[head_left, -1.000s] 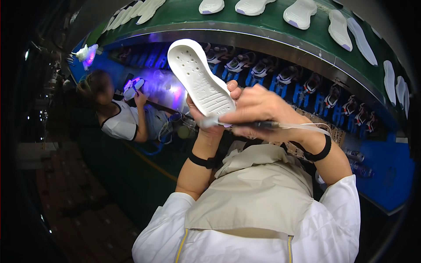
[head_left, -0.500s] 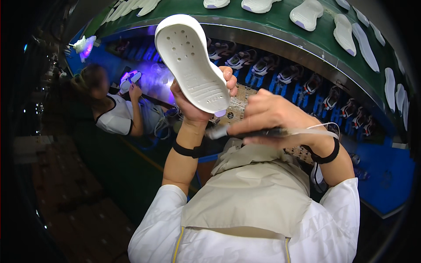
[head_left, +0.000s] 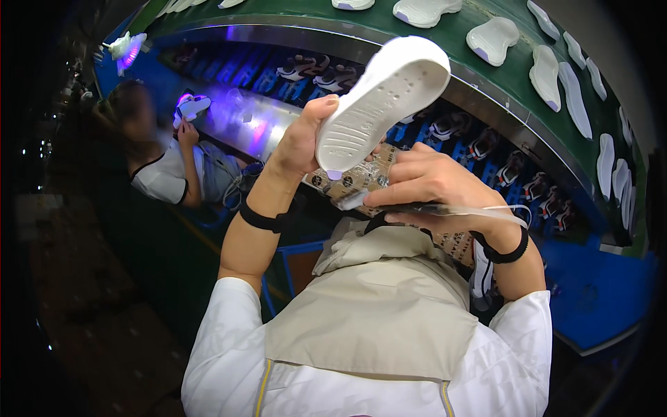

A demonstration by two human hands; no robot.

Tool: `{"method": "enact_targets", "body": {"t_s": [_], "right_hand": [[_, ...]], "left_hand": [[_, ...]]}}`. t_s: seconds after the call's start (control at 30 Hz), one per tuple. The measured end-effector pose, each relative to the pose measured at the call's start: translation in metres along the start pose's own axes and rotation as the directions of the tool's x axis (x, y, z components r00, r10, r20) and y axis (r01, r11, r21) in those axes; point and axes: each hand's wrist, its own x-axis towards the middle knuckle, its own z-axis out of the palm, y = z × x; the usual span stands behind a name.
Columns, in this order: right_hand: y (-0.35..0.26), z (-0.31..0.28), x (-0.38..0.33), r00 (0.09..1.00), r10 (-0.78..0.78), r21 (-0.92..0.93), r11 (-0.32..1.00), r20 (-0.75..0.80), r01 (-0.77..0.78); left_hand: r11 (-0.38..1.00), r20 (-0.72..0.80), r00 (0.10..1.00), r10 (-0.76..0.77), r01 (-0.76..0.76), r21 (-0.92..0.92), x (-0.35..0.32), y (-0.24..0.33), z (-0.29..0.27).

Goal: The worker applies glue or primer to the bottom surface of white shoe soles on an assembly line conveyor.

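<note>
— What does the head view show in the person's hands?

— The left hand (head_left: 302, 142) is raised in front of the chest, its grip pinching the heel end of a white shoe sole (head_left: 381, 103), thumb on the near edge and fingers behind it. The sole tilts up and to the right, its inner face with small holes turned toward the camera, toe end highest, in front of the conveyor's metal edge.

— And the other hand?

— The right hand (head_left: 434, 191) sits just below and right of the sole, its grip pressed together around a slim dark brush (head_left: 392, 205), whose pale tip points left, close under the sole's heel. A thin white cord runs from that hand toward the wrist. Both wrists wear a black band (head_left: 262, 219).

— What lies behind them?

— A brown patterned sheet (head_left: 361, 177) shows between the two hands. Beyond it a curved green conveyor belt (head_left: 500, 76) carries a row of white soles (head_left: 492, 40), set apart from one another. Beneath the belt, a blue rack (head_left: 486, 142) holds shoes side by side.

— Anyone else?

— A co-worker (head_left: 174, 167) on the left, well apart, holds a white shoe (head_left: 191, 108) under violet light (head_left: 128, 50). The person wears a beige apron (head_left: 379, 306) over white sleeves.
</note>
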Motion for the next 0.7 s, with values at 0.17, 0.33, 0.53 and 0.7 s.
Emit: {"method": "enact_targets", "body": {"t_s": [0.17,0.33,0.53,0.7], "right_hand": [[0.003,0.0,0.001,0.996,0.078,-0.258,0.962,-0.039,-0.086],[0.004,-0.002,-0.002,0.998,0.057,-0.147,0.988,0.006,-0.055],[0.004,0.0,-0.003,0.994,0.032,-0.14,0.989,-0.102,-0.046],[0.006,0.006,-0.005,0.997,0.066,-0.225,0.972,-0.032,-0.072]], "left_hand": [[0.971,-0.05,0.982,-0.181,0.186,0.151,0.012,0.003,-0.003],[0.96,0.02,0.965,-0.261,0.257,0.107,0.016,0.004,-0.007],[0.91,-0.044,0.921,-0.387,0.389,0.144,0.018,0.006,-0.014],[0.934,-0.171,0.932,-0.32,0.34,0.104,0.011,-0.005,-0.019]]}}
